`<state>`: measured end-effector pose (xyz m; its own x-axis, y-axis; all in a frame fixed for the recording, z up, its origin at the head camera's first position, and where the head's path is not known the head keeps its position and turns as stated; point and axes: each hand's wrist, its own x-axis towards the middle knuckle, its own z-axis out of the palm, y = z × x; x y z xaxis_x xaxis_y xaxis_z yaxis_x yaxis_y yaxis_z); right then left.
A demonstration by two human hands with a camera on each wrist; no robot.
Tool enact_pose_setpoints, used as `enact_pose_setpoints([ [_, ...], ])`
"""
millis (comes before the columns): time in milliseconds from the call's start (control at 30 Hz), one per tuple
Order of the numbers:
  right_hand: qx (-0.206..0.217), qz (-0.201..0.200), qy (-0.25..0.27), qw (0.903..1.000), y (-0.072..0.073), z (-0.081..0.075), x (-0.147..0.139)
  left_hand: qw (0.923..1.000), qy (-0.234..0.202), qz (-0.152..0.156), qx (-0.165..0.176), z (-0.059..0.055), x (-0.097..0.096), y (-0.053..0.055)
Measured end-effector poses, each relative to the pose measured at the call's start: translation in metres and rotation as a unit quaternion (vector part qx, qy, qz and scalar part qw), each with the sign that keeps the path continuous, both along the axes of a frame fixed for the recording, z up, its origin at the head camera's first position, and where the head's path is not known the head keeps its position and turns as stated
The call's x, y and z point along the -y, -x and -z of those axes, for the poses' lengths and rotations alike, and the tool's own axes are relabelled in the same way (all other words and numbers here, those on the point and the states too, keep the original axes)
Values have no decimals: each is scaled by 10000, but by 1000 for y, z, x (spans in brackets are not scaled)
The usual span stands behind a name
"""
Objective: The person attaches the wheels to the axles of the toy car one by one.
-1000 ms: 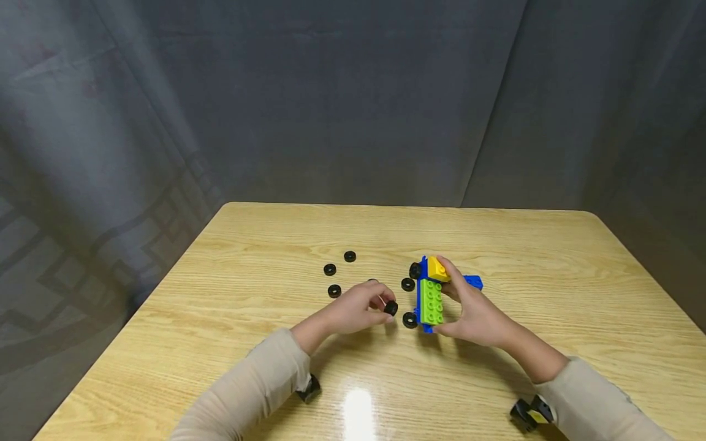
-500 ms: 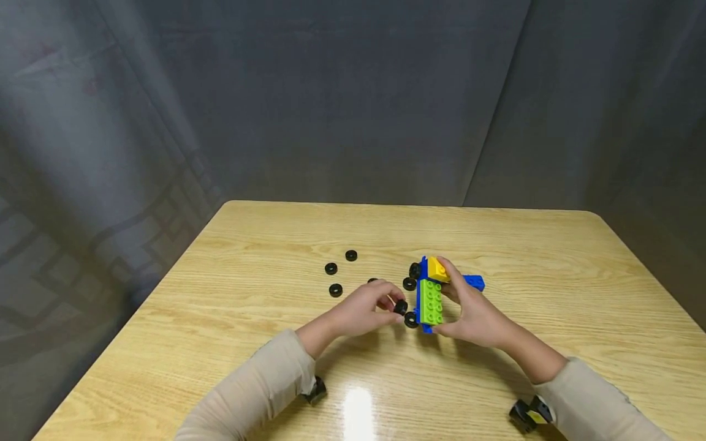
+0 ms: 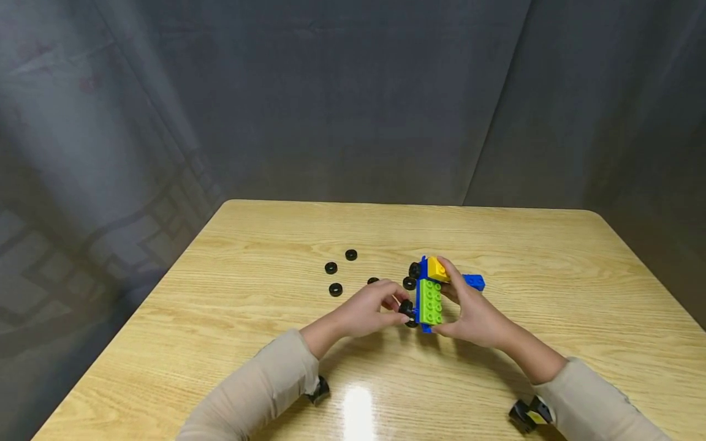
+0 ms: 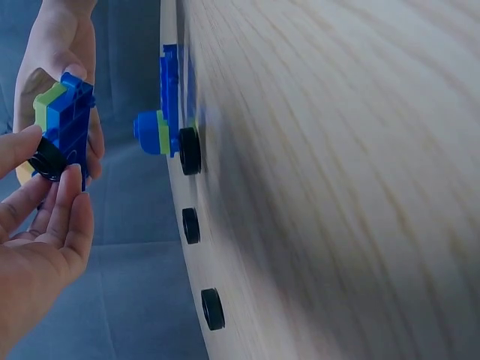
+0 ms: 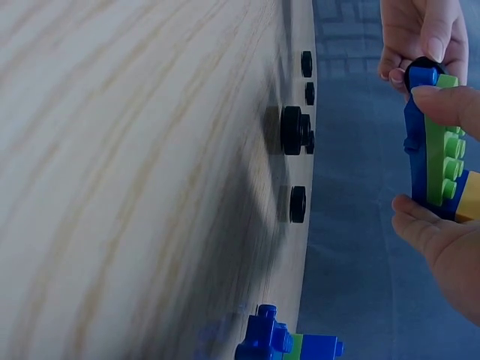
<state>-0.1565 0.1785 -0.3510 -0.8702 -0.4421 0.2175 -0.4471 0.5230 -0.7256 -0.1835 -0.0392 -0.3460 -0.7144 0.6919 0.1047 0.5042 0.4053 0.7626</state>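
The left hand [image 3: 366, 310] pinched a wheel [image 3: 406, 307] between thumb and fingers at the side of the car [image 3: 430, 303], which the right hand [image 3: 475, 311] gripped, half spread, above the bench [image 3: 265, 251]. Fitting the wheel seemed the step in hand; a straight push looked called for. Loose wheels [image 3: 335, 290] lay on the wood-grained top; grey curtains [image 3: 342, 110] hung behind.

a black wheel [image 3: 406, 307] meets the raised blue-green-yellow toy car [image 3: 431, 302].
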Motion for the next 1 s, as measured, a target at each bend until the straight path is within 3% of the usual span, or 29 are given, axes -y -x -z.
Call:
enact_pose_setpoints([
  [1000, 8, 44, -13, 10000, -1, 2, -1, 9997, -197, 55, -151, -1, -7, -5],
])
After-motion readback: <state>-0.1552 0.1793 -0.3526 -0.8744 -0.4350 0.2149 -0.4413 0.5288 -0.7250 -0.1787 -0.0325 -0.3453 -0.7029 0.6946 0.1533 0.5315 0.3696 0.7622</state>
